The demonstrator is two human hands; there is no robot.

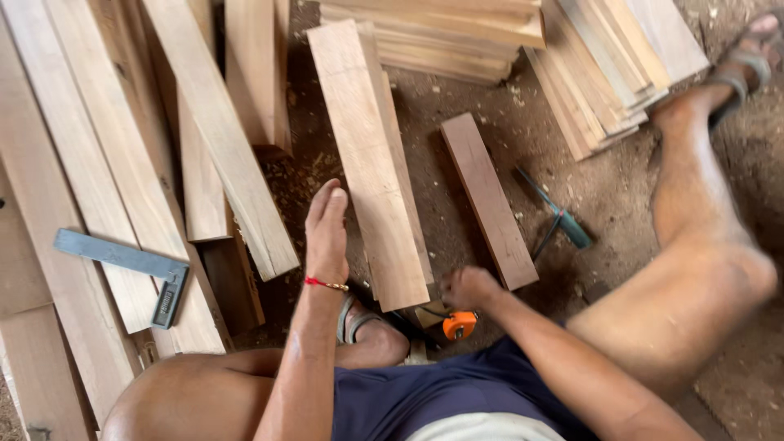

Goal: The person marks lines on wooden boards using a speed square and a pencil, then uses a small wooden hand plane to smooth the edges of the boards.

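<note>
I sat on the floor (621,188) with my knees spread, my left foot tucked in under me in a sandal (356,320). Just in front of it, my right hand (467,286) was curled into a tight grip at the near end of the plank (371,155), and an orange tape measure (459,324) lay right below that fist. I could not tell whether my fingers were closed on the tape's tip or on the plank edge, since the hand was blurred.

My left hand (327,229) was raised beside the plank's left edge, fingers straight and pressed together, the grip flat and holding nothing; it sat just beside the wood, and whether it touched I could not say. A red thread (327,284) circled that wrist.

The plank itself lay on another board, running away from me and leaning a little to the left. To its right, apart from it, a shorter, redder board (488,200) lay on the sawdust. Beyond that board rested a chisel (555,214) with a green handle.

On my left, a steel square (131,265) lay across long pale boards (90,180) that stretched away from me. My right leg reached out to the far right, its foot in a sandal (747,65) near the edge. Farthest off, two stacks of cut boards (604,65) sat at the top.
</note>
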